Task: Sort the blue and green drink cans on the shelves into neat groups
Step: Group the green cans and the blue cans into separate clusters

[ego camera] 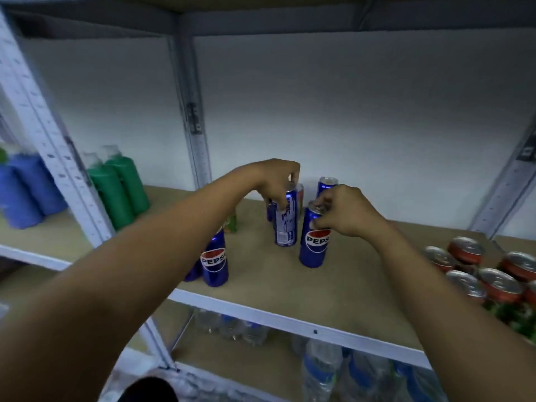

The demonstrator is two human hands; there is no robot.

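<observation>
Two tall blue cans are the ones in play, both standing upright mid-shelf. The blue can turned label-back (285, 224) is held from above by the left hand (278, 181), fingers curled down over its rim. The blue can showing its logo (314, 239) is pinched at the top by the right hand (346, 211), thumb and fingertips round the shoulder. So each grip is closed on its own can, at the top end, with the body of the can hanging below the hand. A top-down hold makes sense to me — you can slide or lift a can into a tight row without your knuckles knocking its neighbours.

The two cans are near each other but apart, which reads like they're being lined up into a blue group. Just behind them sits another blue can (326, 185), and there's something partly hidden behind the left one that I can't make out.

Further out: a blue can near the front edge (215, 264) under the left forearm, a small bit of a green can (232, 223) behind it, and a cluster of red-topped cans (478, 274) at the right end of the shelf (290, 288). Green bottles (119, 190) and blue bottles (26, 190) stand in the bay to the left, water bottles (319, 369) on the shelf below.
</observation>
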